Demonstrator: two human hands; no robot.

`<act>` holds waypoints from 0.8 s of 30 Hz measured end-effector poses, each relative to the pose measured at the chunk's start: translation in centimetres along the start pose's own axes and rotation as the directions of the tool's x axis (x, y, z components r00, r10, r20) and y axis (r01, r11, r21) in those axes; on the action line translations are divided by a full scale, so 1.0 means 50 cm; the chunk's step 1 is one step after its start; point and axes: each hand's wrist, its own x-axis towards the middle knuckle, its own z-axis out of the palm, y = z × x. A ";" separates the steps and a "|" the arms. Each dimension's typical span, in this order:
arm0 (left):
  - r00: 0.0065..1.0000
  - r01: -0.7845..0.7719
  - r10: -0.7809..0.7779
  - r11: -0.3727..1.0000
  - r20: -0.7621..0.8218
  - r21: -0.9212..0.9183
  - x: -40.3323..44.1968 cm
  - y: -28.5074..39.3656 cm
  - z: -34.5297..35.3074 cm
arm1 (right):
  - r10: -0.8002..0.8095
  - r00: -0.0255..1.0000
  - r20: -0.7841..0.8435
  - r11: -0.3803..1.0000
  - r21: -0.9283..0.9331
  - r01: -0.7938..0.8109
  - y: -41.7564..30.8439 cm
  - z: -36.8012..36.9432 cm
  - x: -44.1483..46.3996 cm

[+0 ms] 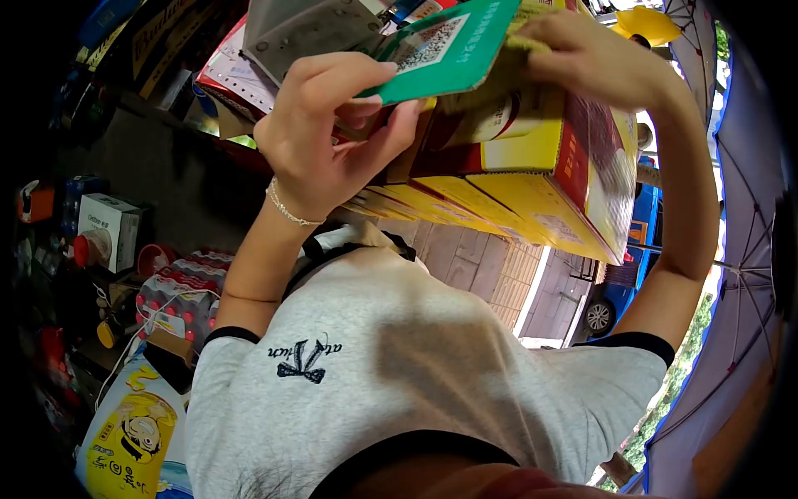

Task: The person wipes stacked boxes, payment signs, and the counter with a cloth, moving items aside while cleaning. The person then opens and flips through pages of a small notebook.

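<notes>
My left hand (332, 125) pinches the lower left edge of a green sign (453, 62) between thumb and fingers. The sign carries a white panel with a QR code and is tilted over the boxes. At the sign's right side, my right hand (594, 58) is bent with its fingers closed on a dull yellow cloth (507, 75), partly hidden behind the sign and slightly blurred. Beneath both hands stands a row of yellow and red cardboard boxes (524, 145). A pale grey open case or box (312, 41) lies just beyond my left hand.
On the left are shrink-wrapped bottles with pink caps (179, 291), a white box (108, 229) and a yellow cartoon-printed carton (133, 428). A large umbrella (748, 274) hangs at the right. Past the boxes are paving (465, 258) and a blue vehicle (619, 295).
</notes>
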 end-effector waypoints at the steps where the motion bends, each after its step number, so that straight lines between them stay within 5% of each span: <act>1: 1.000 0.030 -0.030 1.000 0.000 0.005 -0.001 0.003 -0.003 | 0.217 0.885 0.413 0.951 0.116 -0.288 -0.079 -0.085 0.029; 2: 0.998 0.060 -0.060 0.998 -0.001 0.011 -0.001 0.004 -0.006 | 0.245 0.870 0.429 0.947 0.088 -0.310 -0.060 -0.084 0.044; 4: 0.999 0.041 -0.042 0.999 0.033 0.027 -0.002 0.002 -0.013 | -0.061 0.988 0.139 0.991 0.123 0.044 0.043 -0.029 0.071; 8: 0.997 -0.005 0.001 0.999 0.081 0.046 -0.005 0.000 -0.015 | -0.113 0.983 0.144 0.986 -0.106 0.129 0.100 -0.029 0.134; 10: 0.995 0.013 -0.020 0.997 0.096 0.074 -0.008 0.006 -0.018 | 0.296 0.945 0.138 0.955 -0.072 -0.288 0.109 -0.036 0.163; 16: 1.000 0.006 -0.004 0.993 -0.016 0.120 -0.008 0.007 -0.008 | 0.394 0.916 0.075 0.895 -0.255 -0.365 0.157 -0.001 0.216; 18: 0.999 -0.002 -0.004 0.990 0.038 0.142 -0.003 0.013 -0.014 | 0.168 0.976 0.137 0.961 -0.244 -0.131 0.152 0.015 0.208; 19: 0.996 -0.011 -0.004 0.987 0.092 0.160 0.000 0.015 -0.017 | 0.211 0.937 0.279 0.944 -0.306 -0.121 0.097 -0.010 0.187; 20: 0.996 -0.014 0.000 0.988 0.094 0.157 0.000 0.014 -0.018 | -0.392 0.880 0.266 0.875 -0.186 0.446 0.102 -0.005 0.169; 22: 0.992 -0.064 0.042 0.980 0.115 0.187 0.000 0.010 -0.017 | -0.237 0.959 0.158 0.964 -0.086 0.252 0.055 -0.007 0.125; 23: 0.992 -0.069 0.047 0.981 0.119 0.181 0.004 0.012 -0.015 | 0.093 0.935 0.344 0.995 -0.069 -0.073 -0.030 -0.050 0.087; 24: 0.997 -0.017 0.003 0.983 0.077 0.184 0.009 0.016 -0.014 | 0.097 0.935 0.341 0.995 -0.065 -0.080 -0.044 -0.066 0.076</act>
